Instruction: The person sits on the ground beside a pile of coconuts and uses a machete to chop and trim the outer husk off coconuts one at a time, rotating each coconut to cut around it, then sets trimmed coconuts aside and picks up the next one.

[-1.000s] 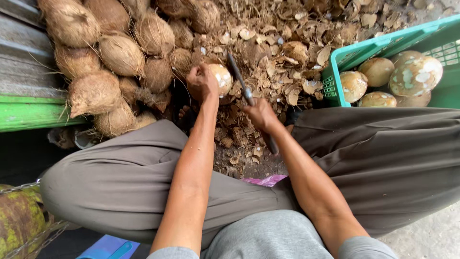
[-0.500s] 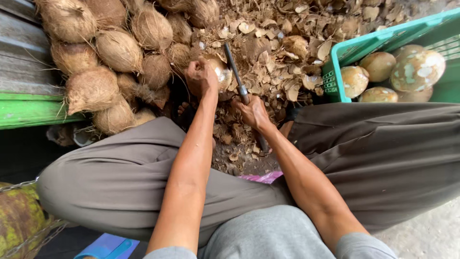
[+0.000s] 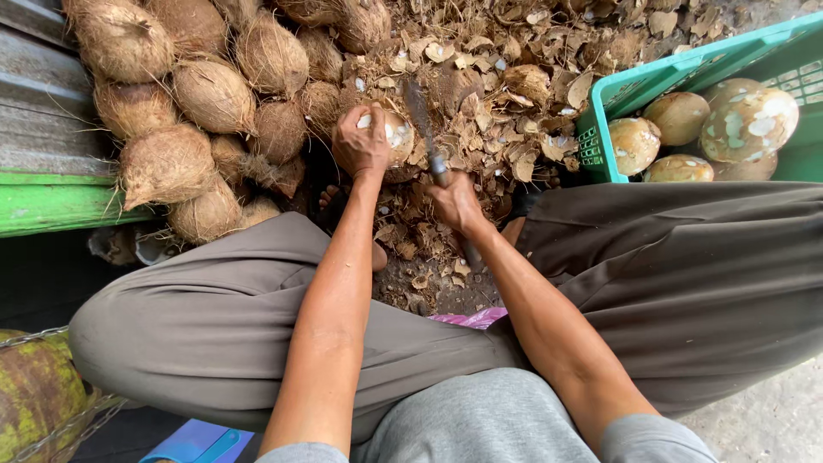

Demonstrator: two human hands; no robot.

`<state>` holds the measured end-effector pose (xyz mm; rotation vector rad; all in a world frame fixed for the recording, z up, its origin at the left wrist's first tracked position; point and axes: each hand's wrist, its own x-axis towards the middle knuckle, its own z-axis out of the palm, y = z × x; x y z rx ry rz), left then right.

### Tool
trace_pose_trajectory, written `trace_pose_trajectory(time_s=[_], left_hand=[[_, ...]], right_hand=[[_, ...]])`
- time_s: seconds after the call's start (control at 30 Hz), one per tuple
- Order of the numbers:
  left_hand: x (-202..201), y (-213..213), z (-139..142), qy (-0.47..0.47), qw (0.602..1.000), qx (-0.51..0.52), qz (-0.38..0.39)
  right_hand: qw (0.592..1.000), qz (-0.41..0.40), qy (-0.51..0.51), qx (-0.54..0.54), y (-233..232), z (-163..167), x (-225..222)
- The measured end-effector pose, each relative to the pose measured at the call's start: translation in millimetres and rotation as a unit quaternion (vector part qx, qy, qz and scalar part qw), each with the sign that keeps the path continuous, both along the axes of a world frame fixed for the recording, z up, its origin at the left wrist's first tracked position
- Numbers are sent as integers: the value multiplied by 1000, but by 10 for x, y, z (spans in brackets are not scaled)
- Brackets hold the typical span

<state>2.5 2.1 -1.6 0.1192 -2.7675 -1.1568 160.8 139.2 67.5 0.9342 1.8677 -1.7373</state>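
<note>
My left hand (image 3: 360, 141) grips a partly peeled coconut (image 3: 396, 137), brown with pale patches, held over a heap of shell chips between my knees. My right hand (image 3: 456, 204) holds the handle of a long dark knife (image 3: 422, 116). Its blade points away from me and lies right beside the coconut. Both forearms reach out over my grey-brown trousers.
A pile of brown husked coconuts (image 3: 214, 94) lies at the upper left beside a green ledge (image 3: 51, 206). A green plastic crate (image 3: 600, 154) at the upper right holds several peeled coconuts (image 3: 750, 120). Shell chips (image 3: 531, 69) cover the ground ahead.
The knife blade has swung in closer to the coconut and my left hand has turned the coconut slightly. The view has shifted a little.
</note>
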Motion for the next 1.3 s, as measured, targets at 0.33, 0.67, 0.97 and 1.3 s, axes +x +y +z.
trace_pose_trajectory(time_s=[0.33, 0.67, 0.97, 1.3], left_hand=[[-81, 50, 111, -119, 992, 15, 50], [-27, 95, -78, -15, 995, 20, 92], [9, 43, 34, -68, 995, 30, 71], [-50, 43, 172, -91, 993, 10, 74]], right_hand=[[988, -10, 139, 63, 113, 299, -50], [993, 54, 59, 89, -64, 63, 35], [966, -1, 246, 81, -25, -16, 12], [991, 96, 6, 90, 115, 8, -59]])
